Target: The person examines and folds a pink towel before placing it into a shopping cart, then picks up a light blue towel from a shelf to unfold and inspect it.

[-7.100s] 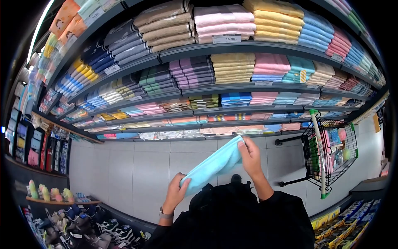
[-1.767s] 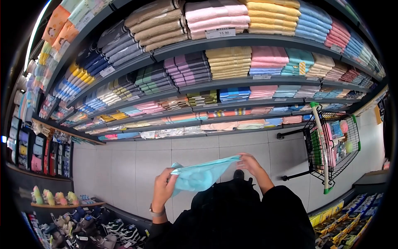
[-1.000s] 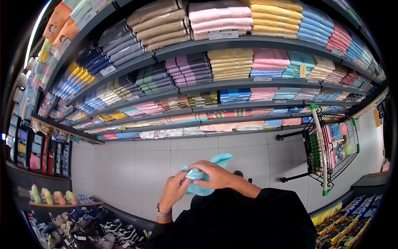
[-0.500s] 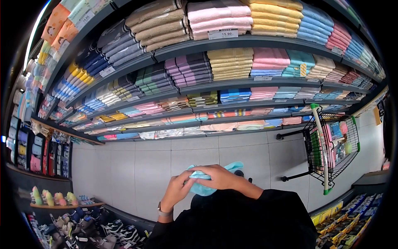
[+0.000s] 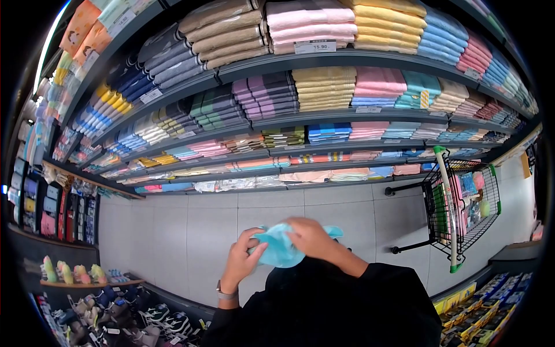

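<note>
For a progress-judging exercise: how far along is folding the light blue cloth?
Done: the light blue cloth is gathered into a small bundle. In hand: the left hand and right hand clasp it together. Left: it lies neither on a shelf nor in the cart.

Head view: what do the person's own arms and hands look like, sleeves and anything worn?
Both hands are ungloved. The left hand has a grey-banded watch at its wrist. The right hand comes out of a long black sleeve ending at the wrist.
</note>
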A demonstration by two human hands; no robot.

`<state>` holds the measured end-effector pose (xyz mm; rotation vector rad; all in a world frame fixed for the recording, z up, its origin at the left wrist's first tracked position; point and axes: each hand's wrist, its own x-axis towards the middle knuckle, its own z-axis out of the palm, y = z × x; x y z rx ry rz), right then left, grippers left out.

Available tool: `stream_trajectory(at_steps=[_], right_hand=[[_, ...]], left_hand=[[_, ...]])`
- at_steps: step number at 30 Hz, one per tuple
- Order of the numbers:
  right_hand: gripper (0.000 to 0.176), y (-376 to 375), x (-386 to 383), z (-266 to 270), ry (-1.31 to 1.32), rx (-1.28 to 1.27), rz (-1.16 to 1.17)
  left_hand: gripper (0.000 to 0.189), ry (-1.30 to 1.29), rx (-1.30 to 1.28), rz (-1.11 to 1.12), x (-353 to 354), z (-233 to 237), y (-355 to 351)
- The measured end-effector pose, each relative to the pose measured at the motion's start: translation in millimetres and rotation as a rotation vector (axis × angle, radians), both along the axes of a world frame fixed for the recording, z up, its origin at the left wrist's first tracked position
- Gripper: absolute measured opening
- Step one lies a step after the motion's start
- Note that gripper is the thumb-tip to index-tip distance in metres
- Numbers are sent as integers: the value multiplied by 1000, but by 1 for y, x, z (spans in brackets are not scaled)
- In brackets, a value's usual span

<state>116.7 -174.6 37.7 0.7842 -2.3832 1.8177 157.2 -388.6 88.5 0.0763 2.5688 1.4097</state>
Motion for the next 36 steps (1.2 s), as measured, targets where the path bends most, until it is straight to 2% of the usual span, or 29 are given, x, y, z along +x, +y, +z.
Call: stream_trajectory(at_steps=[1, 2, 3, 4, 7, 9, 11, 13, 15, 19, 22, 25, 30, 33, 36], right_hand=[[18, 10, -6, -2, -68, 15, -73], [21, 24, -17, -7, -102, -4, -137], [19, 38, -25, 0, -295, -99, -211], [19, 48, -38, -12, -266, -219, -348], [26, 99, -59, -16, -292, -278, -351], [29, 119, -60, -16, -414, -415, -366], [28, 109, -49, -31, -462, -406, -260], [28, 80, -43, -48, -493, -395, -135], [29, 55, -40, -75, -579, -396, -15], [32, 21, -29, -95, -774, -377, 102], [36, 10, -23, -95, -802, -358, 179], [39, 8, -20, -82, -779, -298, 190], [46, 9, -24, -83, -755, -234, 175], [56, 20, -26, -96, -1136, -155, 303], [65, 25, -13, -102, -1182, 45, 421]], left_hand=[[39, 49, 6, 12, 1, -3, -4], [43, 99, 13, 23, 2, -8, -9], [48, 149, 19, 34, 3, -10, -14], [55, 64, -153, 28, 5, -4, -19], [45, 22, -394, -46, 18, -21, -31], [36, -3, -253, -52, 29, -36, -40], [29, -33, -144, -79, 33, -44, -41], [23, -48, -80, -79, 30, -23, -29], [27, -52, -28, -98, 25, -15, -26], [34, -164, 167, -79, 25, 12, -17], [39, -294, 256, -53, 32, 20, -22], [35, -415, 358, 4, 36, 30, -18], [36, -392, 347, -120, 39, 39, -16], [37, -348, 341, -198, 41, 35, -23], [35, -305, 347, -246, 40, 34, -23]])
